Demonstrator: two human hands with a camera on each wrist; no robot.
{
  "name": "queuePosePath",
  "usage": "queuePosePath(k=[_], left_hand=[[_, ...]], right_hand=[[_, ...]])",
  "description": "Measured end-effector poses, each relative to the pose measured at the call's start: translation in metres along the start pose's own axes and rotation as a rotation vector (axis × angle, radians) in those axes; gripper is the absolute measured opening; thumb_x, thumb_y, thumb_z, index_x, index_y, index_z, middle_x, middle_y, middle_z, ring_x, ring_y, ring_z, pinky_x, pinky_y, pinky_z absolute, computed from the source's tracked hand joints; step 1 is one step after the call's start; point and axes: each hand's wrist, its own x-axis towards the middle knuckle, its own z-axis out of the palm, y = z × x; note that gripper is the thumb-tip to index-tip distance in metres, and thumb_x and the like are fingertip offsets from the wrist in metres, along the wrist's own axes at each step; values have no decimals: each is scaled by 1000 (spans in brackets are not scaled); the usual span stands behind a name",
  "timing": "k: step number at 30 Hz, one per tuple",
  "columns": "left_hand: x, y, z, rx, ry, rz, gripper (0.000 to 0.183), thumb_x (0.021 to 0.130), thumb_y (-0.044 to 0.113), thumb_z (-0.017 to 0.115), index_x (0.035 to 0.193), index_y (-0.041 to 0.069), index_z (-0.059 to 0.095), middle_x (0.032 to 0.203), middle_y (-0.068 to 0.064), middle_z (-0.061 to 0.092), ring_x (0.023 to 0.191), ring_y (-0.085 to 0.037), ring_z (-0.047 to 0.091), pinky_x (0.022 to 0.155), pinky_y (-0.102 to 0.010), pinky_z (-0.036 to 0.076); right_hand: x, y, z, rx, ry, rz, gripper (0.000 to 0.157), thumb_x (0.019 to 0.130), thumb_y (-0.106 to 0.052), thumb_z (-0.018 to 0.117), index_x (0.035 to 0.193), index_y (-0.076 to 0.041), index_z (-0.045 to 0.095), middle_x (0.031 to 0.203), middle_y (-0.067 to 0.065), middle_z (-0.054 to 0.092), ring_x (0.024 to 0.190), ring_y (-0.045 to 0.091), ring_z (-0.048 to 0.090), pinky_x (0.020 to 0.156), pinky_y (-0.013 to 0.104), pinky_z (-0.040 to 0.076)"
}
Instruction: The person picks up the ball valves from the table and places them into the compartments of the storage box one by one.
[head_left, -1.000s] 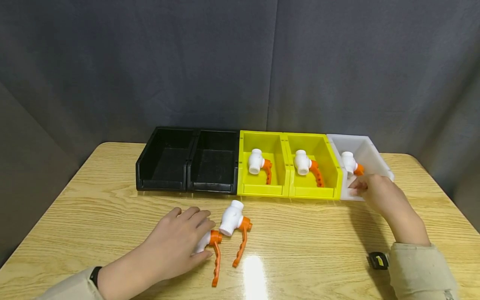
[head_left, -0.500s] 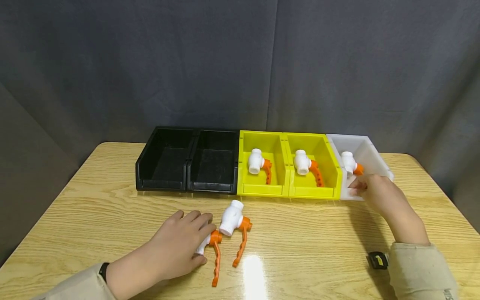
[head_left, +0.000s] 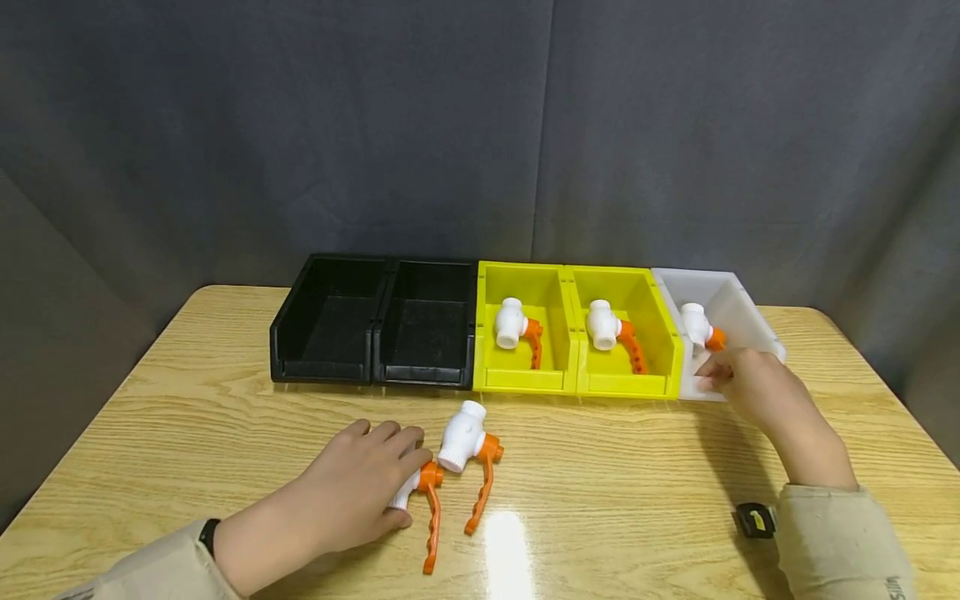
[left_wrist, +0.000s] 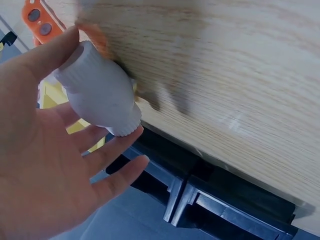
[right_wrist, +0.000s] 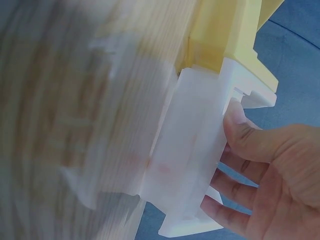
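Note:
White ball valves with orange lever handles lie on the table and in bins. My left hand (head_left: 352, 492) holds the nearer ball valve (left_wrist: 102, 92) on the table, thumb at one end of its body and fingers at the other; its orange handle (head_left: 432, 525) points toward me. Right beside it lies another ball valve (head_left: 462, 437). My right hand (head_left: 765, 392) reaches over the front lip of the white bin (head_left: 761, 329), fingertips down inside near a ball valve (head_left: 695, 325). Its thumb (right_wrist: 237, 117) is at the bin's edge; I cannot tell whether the hidden fingertips grip anything.
Two black bins (head_left: 326, 367) and two yellow bins (head_left: 525, 382) stand in a row with the white one along the back of the wooden table (head_left: 600, 492). Each yellow bin holds one valve. A small black object (head_left: 756, 521) is by the right sleeve. Grey curtain hangs behind.
My left hand has shifted slightly, its thumb drawing back along the valve's near end. The right hand and the valves look the same.

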Motion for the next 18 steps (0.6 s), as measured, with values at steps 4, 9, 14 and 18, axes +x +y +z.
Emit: queuePosePath(k=[4, 9, 14, 18], left_hand=[[1, -2, -1, -21, -15, 12, 66, 80, 52, 78, 130, 11, 63, 132, -9, 58, 117, -28, 56, 95, -50, 48], [3, -7, -1, -66, -37, 29, 66, 80, 53, 78, 130, 11, 62, 131, -7, 57, 117, -27, 56, 96, -51, 47], [4, -12, -1, -123, -45, 38, 65, 80, 52, 79, 128, 12, 63, 129, -5, 57, 116, -25, 55, 96, -52, 46], [5, -13, -1, -143, -61, 39, 64, 80, 51, 79, 128, 12, 63, 130, -5, 58, 116, -25, 55, 99, -52, 45]], right_hand=[[0, 0, 1, 0, 8, -5, 3, 84, -2, 74, 87, -3, 73, 83, 12, 66, 76, 33, 58, 72, 53, 48], [-1, 1, 0, 0, 4, 0, 3, 85, -2, 74, 87, -3, 72, 83, 12, 67, 77, 34, 58, 72, 54, 48], [-1, 0, 0, -3, 3, 1, 3, 85, -4, 74, 88, -3, 72, 84, 12, 67, 78, 34, 58, 73, 54, 48], [-1, -1, 0, -5, 1, 5, 4, 86, -5, 73, 87, -2, 72, 83, 12, 66, 77, 33, 58, 72, 53, 48]])
